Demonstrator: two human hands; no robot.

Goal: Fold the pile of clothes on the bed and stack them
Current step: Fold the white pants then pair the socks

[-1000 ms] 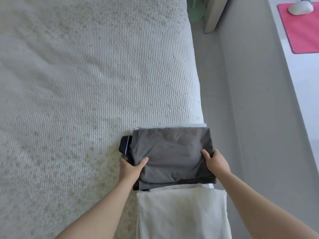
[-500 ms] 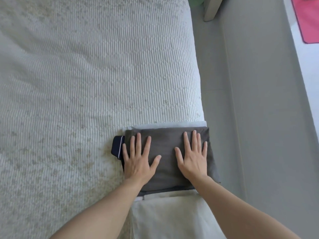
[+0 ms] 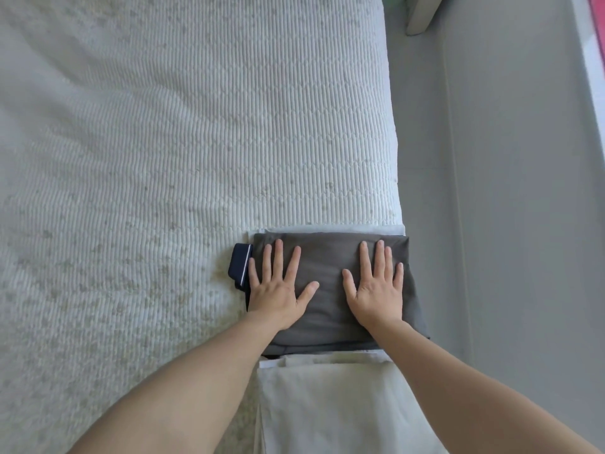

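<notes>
A folded dark grey garment (image 3: pixel 329 267) lies on top of a stack at the bed's right edge. A white folded piece (image 3: pixel 383 229) shows under its far edge. A navy garment (image 3: pixel 240 265) with a white stripe sticks out at the stack's left. My left hand (image 3: pixel 278 290) lies flat on the left half of the grey garment, fingers spread. My right hand (image 3: pixel 376 288) lies flat on the right half, fingers straight. Both palms press down on the cloth.
The white ribbed bed cover (image 3: pixel 180 158) spreads to the left and beyond the stack. The wearer's pale cloth (image 3: pixel 327 404) fills the lower middle of the view. Grey floor (image 3: pixel 491 191) runs along the bed's right side, with a furniture leg (image 3: pixel 420 14) at the top.
A second ago both hands gripped the near corners of the grey garment. They let go and moved onto its top, and now lie flat there.
</notes>
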